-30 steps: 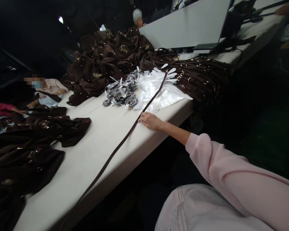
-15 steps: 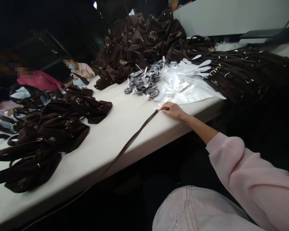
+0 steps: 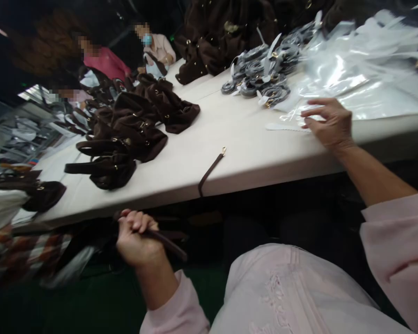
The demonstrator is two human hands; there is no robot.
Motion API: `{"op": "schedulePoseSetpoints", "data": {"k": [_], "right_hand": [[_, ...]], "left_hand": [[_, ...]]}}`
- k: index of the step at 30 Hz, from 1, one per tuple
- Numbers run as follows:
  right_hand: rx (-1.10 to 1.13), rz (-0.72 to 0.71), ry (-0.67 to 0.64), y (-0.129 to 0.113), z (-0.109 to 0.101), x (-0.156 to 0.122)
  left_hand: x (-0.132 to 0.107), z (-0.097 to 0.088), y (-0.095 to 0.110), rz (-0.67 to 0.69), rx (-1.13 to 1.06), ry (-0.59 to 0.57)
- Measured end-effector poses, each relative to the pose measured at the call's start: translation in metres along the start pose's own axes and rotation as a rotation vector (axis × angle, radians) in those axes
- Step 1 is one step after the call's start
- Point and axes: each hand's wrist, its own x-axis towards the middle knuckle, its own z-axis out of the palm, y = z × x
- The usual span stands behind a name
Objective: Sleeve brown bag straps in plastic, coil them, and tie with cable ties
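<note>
My left hand [image 3: 139, 236], off the table's front edge, is closed around a dark brown strap [image 3: 169, 243]. On the table lies a strap end with a gold clasp [image 3: 224, 150], its brown length dropping over the edge; whether it joins the piece in my fist is hidden. My right hand [image 3: 330, 123] is over the table with thumb and fingers slightly apart, beside a white tag [image 3: 282, 127] and the near edge of the clear plastic bags [image 3: 362, 83]. Left of those bags sit several wrapped, coiled straps [image 3: 254, 69] with white tags.
Several dark brown handbags [image 3: 139, 130] stand along the left of the white table [image 3: 181, 162]. More brown bags [image 3: 212, 46] are heaped at the back. Beyond the table are people, one in a pink top [image 3: 106, 62], another wearing a mask [image 3: 156, 48]. Checked cloth [image 3: 24, 253] shows at lower left.
The view has swung left and my left hand has come into sight with a strap. My right hand has let go of the clasp end, now lying on the table, and moved towards the plastic bags.
</note>
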Motion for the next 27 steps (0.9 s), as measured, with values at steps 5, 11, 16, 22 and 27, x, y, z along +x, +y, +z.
{"op": "schedulePoseSetpoints", "data": {"k": [5,11,16,22,27], "right_hand": [[0.283,0.260,0.087,0.015,-0.004,0.004],[0.618,0.377,-0.008,-0.029,-0.027,-0.023],[0.925,0.409,-0.555,-0.120,0.002,-0.112],[1.125,0.667,-1.013,-0.153,0.047,-0.180],[0.858,0.808,-1.019,-0.138,0.030,-0.192]], "left_hand": [[0.026,0.016,-0.037,-0.101,-0.275,0.087],[0.012,0.050,-0.059,-0.296,-0.400,0.024],[-0.012,0.067,-0.092,-0.296,-0.278,0.057],[-0.040,0.071,-0.137,-0.181,0.054,-0.076],[-0.026,0.033,-0.151,-0.234,0.267,-0.146]]}}
